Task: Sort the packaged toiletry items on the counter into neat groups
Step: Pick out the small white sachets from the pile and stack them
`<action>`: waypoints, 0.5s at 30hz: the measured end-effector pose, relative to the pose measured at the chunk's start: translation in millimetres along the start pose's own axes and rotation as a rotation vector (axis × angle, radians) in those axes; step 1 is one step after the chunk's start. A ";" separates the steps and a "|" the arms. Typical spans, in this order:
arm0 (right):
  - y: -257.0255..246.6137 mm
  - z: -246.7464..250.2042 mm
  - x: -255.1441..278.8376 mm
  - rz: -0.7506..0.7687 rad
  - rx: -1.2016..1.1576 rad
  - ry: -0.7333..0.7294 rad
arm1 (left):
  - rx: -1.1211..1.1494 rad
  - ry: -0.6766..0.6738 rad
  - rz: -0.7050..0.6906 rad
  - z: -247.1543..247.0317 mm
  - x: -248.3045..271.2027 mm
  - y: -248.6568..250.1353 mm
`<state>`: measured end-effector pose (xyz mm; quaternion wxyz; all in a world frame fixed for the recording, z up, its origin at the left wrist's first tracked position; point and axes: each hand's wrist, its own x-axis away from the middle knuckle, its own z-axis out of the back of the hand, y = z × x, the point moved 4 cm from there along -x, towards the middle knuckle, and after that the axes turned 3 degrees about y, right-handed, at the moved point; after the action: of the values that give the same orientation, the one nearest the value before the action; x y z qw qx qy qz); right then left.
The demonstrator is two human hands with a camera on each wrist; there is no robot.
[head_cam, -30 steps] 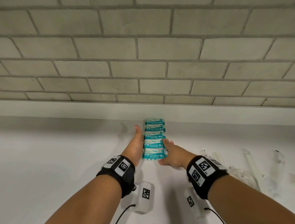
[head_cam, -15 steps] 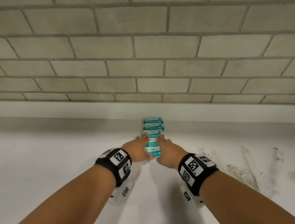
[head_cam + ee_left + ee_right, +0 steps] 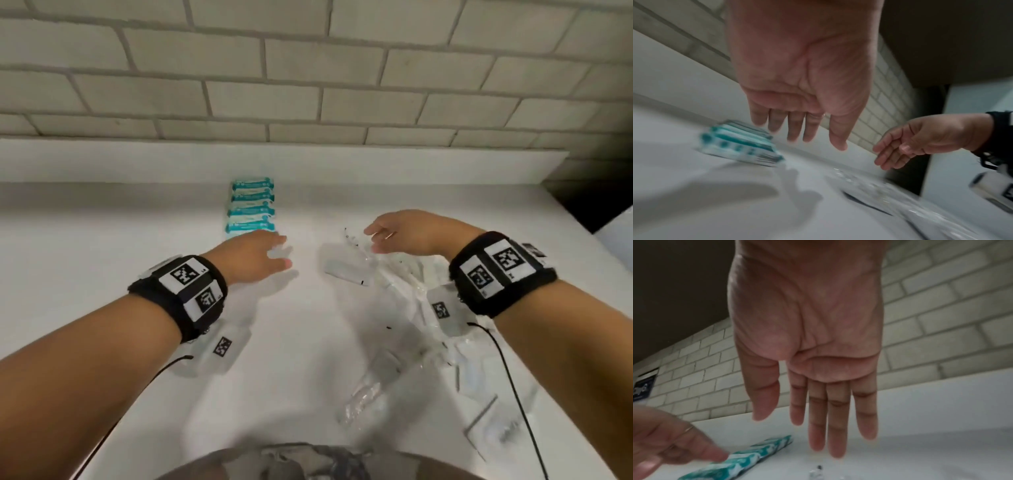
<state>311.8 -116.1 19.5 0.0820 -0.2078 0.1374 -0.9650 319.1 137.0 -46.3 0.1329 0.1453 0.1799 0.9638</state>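
A neat row of teal-and-white packets [image 3: 251, 207] lies on the white counter [image 3: 85, 246] against the back ledge; the same packets [image 3: 740, 144] show blurred in the left wrist view, and as a teal row [image 3: 744, 459] in the right wrist view. My left hand [image 3: 270, 251] hovers just in front of that row, fingers straight, holding nothing. My right hand [image 3: 387, 233] hangs open and empty above a scatter of clear-wrapped items [image 3: 387, 274] to the right. Both palms [image 3: 803, 73] [image 3: 807, 337] are bare.
More clear plastic packets [image 3: 363, 397] and white sachets [image 3: 493, 428] lie across the counter's right and front right. A brick wall [image 3: 308, 68] with a low white ledge [image 3: 137, 161] runs behind. The counter ends at a dark gap [image 3: 596, 202] at far right.
Both hands have left the teal packet row and lifted off it. The right hand swung right over the clear-wrapped items; the left drew back. The view tilted down and right.
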 end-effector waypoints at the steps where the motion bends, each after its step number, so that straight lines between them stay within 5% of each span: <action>1: 14.2 1.8 19.5 -0.029 0.062 -0.011 | -0.024 -0.055 -0.029 -6.7 9.0 16.4; 5: 42.8 -28.2 93.0 -0.066 0.182 -0.262 | -0.090 -0.273 -0.212 -42.4 44.9 81.4; 10: 52.9 -98.6 154.7 0.019 0.374 -0.632 | -0.219 -0.336 -0.266 -90.0 69.3 130.1; 12: 67.8 -107.0 156.3 0.060 0.355 -0.565 | -0.249 -0.306 -0.224 -99.7 73.9 142.1; 15: 95.6 -88.9 150.8 0.071 0.162 -0.240 | -0.275 -0.288 -0.136 -107.8 80.7 158.7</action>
<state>148.0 -218.8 -29.9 0.1484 -0.3092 0.0553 -0.9377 177.0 -14.1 -62.6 0.2404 0.2494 0.0354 0.9374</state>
